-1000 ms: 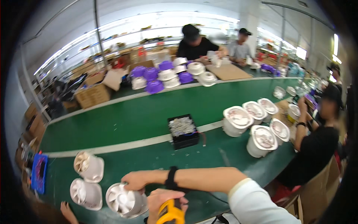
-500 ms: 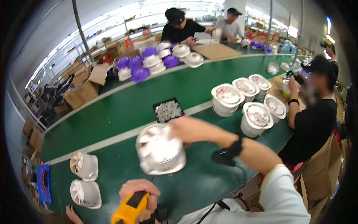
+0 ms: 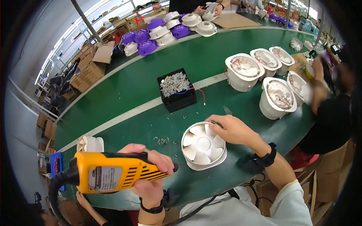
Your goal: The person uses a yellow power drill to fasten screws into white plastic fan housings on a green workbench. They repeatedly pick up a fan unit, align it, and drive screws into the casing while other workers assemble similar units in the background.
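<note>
My left hand (image 3: 152, 173) is wrapped round a yellow electric screwdriver (image 3: 113, 173), its tip pointing right toward a white fan unit (image 3: 203, 145). A gap separates the tip from the fan. The fan unit stands on the green table with its blades facing up. My right hand (image 3: 230, 130) grips its far right rim, the fingertips partly hidden at the edge. Loose screws (image 3: 163, 141) lie on the table left of the fan. Beyond them stands a black box (image 3: 179, 102) heaped with screws, a red and a blue wire lying over it.
White housings with wiring (image 3: 243, 71) stand at the right near a co-worker's arm (image 3: 319, 88). Another fan unit (image 3: 90, 144) sits at the left, partly behind the screwdriver. Purple and white covers (image 3: 147, 48) are piled across the table. A blue basket (image 3: 56, 165) hangs at the left edge.
The view has tilted and shifted. My left hand has raised the screwdriver and turned it toward the fan. The fan unit now sits farther right, with my right hand at its rim.
</note>
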